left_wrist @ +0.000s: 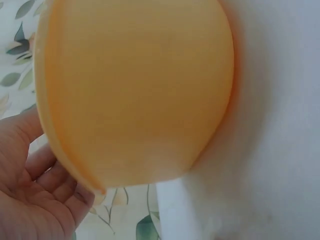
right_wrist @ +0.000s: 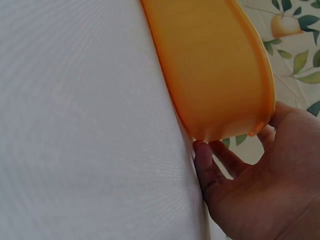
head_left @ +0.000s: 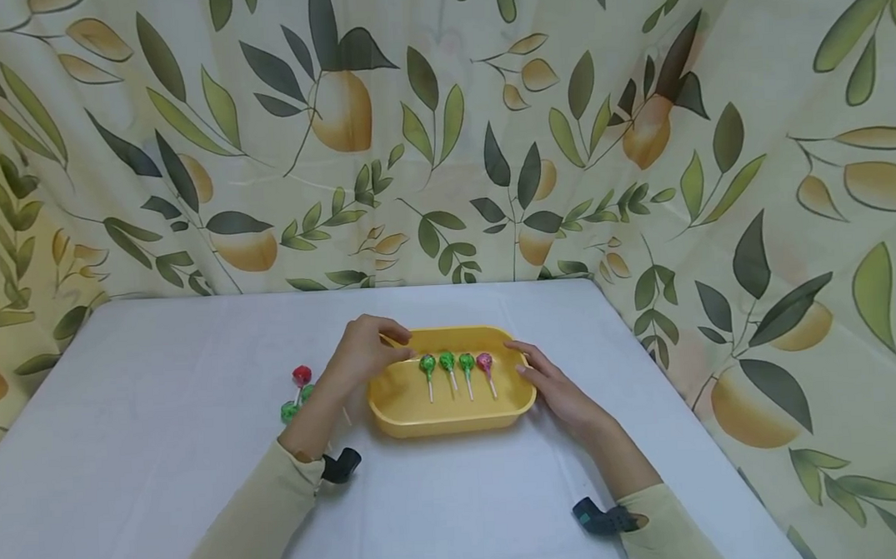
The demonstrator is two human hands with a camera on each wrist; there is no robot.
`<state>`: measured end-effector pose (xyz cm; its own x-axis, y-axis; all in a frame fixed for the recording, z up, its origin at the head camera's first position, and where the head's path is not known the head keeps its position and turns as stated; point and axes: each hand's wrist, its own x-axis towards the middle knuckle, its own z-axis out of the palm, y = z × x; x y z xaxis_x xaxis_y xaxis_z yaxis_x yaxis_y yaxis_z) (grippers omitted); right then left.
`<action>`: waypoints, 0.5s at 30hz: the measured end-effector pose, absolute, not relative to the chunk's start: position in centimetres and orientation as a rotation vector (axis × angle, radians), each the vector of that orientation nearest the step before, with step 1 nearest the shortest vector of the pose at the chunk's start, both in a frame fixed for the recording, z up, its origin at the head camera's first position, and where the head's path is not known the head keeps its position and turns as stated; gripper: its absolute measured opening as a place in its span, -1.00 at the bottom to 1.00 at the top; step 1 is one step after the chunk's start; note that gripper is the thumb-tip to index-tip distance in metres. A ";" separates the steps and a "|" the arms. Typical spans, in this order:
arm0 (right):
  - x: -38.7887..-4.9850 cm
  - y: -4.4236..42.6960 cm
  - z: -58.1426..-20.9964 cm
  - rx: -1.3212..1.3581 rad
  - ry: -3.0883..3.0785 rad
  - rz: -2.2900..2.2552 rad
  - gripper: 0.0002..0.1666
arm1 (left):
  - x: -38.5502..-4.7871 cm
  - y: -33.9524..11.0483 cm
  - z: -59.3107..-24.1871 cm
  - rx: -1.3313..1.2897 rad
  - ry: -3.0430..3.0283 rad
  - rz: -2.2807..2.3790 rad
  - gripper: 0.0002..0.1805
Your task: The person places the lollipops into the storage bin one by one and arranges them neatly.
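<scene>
A yellow plastic tray (head_left: 452, 423) sits on the white table in front of me. Inside it lie lollipops in a row: three in green wrappers, one being the green lollipop (head_left: 447, 361), and a pink lollipop (head_left: 485, 362) at the right end. My left hand (head_left: 364, 347) holds the back left rim, with the thumb over the inner side. The left wrist view shows its curled fingers (left_wrist: 60, 182) by the rim. At the tray's right end my right hand (head_left: 561, 385) grips, thumb over the rim and fingers against the outer wall (right_wrist: 220, 100).
Left of the tray, partly behind my left forearm, lie a red lollipop (head_left: 302, 375) and green lollipops (head_left: 289, 412). A white cloth (head_left: 161, 425) covers the table. A curtain (head_left: 443, 171) printed with fruit and leaves hangs behind and at the sides.
</scene>
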<state>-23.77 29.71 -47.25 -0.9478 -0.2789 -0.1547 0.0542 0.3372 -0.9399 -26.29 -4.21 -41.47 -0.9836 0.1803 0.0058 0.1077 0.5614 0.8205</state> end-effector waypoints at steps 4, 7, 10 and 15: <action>-23.8 29.8 -47.3 -0.204 2.321 -1.643 -0.45 | -26.1 -4.9 -41.5 0.256 2.687 1.452 -0.72; -23.8 29.8 -47.3 -0.211 2.322 -1.638 -0.46 | -26.0 -5.5 -41.5 0.288 2.671 1.468 -0.72; -23.9 29.8 -47.3 -0.217 2.318 -1.641 -0.45 | -25.9 -6.1 -41.5 0.324 2.669 1.472 -0.72; -23.7 29.6 -47.3 -0.213 2.303 -1.667 -0.46 | -25.6 -7.2 -41.2 0.385 2.681 1.479 -0.71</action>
<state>-23.73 29.61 -47.35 -0.9471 -0.2858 -0.1457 0.0492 0.3195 -0.9463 -25.63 -7.22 -41.24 -0.9674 0.2429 0.0713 0.1898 0.5097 0.8391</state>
